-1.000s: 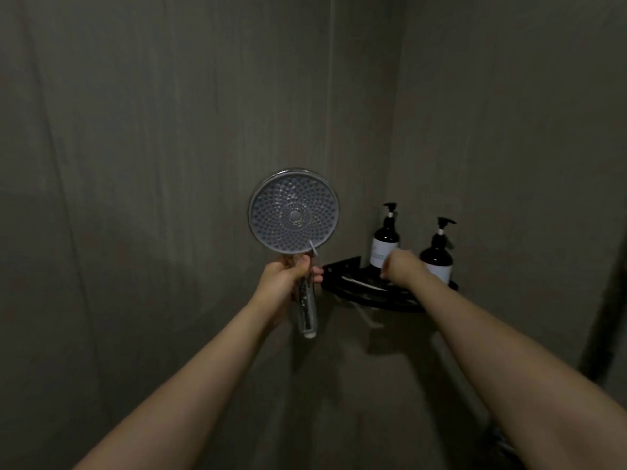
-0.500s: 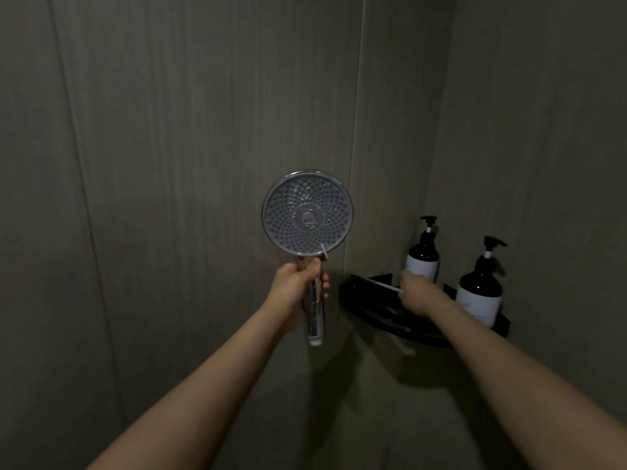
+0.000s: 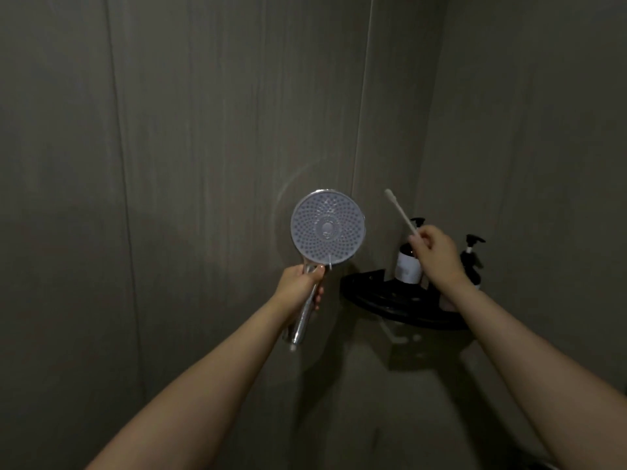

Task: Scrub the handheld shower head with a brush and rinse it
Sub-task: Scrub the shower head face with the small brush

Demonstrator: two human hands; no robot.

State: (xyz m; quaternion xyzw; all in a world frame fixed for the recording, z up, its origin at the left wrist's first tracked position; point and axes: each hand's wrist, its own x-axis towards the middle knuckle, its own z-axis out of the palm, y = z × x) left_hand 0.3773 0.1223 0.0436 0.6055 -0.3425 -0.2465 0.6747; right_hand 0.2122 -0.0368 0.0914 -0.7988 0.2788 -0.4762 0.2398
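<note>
Centre frame: left hand [image 3: 300, 283] is gripping the shower head [image 3: 327, 228] by its handle, nozzle face turned toward the camera, likely for scrubbing. Right of it, right hand [image 3: 437, 251] is pinching a thin white brush [image 3: 400, 212], tip up. Open gap between them; black corner shelf [image 3: 380, 298] and bottles [image 3: 409, 266] are crowding lower right.

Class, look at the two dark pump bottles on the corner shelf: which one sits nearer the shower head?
The left pump bottle, with the pale label, partly behind the right hand. The other bottle stands farther right of the shower head.
</note>
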